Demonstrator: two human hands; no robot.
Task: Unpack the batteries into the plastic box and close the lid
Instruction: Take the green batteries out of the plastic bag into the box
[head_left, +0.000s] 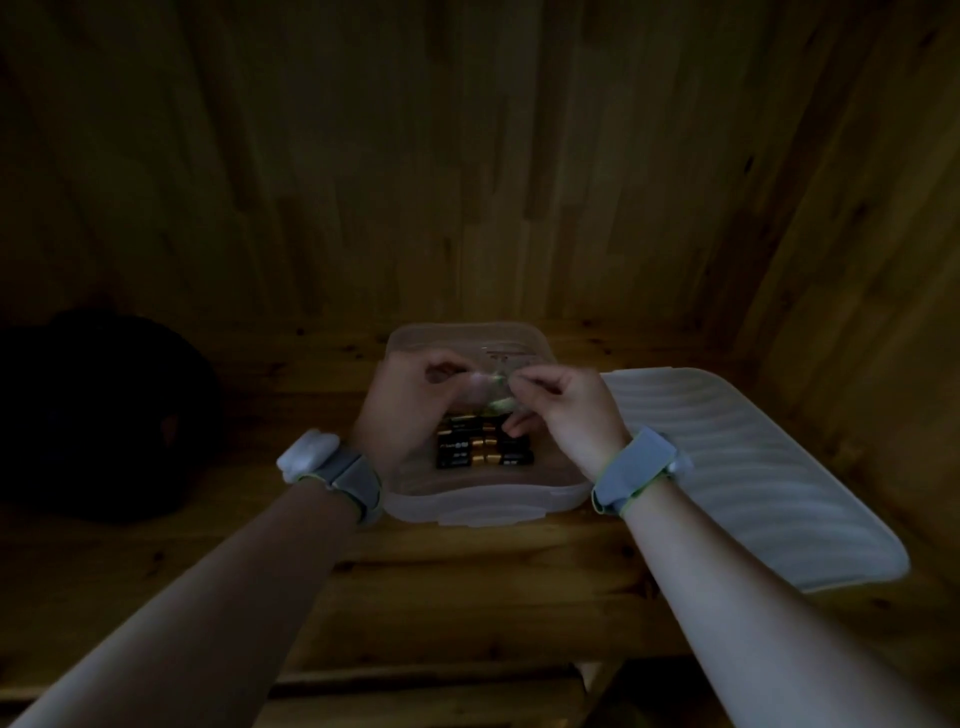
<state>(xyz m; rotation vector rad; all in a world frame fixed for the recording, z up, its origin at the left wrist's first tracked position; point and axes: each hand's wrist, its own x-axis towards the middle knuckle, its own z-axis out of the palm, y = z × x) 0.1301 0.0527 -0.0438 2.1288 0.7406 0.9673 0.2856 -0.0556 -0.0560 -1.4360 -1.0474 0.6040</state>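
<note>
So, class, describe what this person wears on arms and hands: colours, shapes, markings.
Both forearms are bare, with no sleeves in view. The left hand and right hand wear no gloves. Each wrist carries a pale grey-blue strap with a yellow-green edge: the left strap holds a whitish rounded block, the right strap a similar pale one. No markings are legible.

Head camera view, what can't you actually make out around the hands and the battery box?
Head view, clear wrapper: motion-blurred between left hand and right hand; contents unreadable.
Head view, batteries in the plastic box: far rows hidden by both hands; count unclear.
Head view, dark object at left: too dim to identify.
</note>
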